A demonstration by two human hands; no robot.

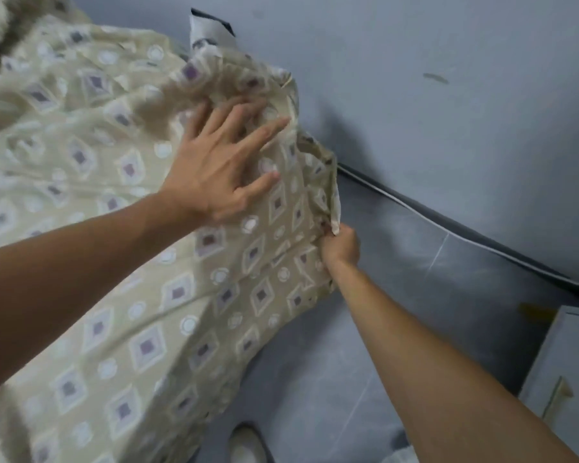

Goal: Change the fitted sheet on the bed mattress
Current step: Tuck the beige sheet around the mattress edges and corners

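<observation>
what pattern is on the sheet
Beige sheet printed with purple-centred diamonds and white circles, seen in the head view.

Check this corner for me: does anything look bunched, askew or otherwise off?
Yes. The fitted sheet is bunched in loose folds at the corner, under the fingers of the left hand, not pulled smooth. The right hand grips its hem down the side. A dark smudge marks the wall.
</observation>
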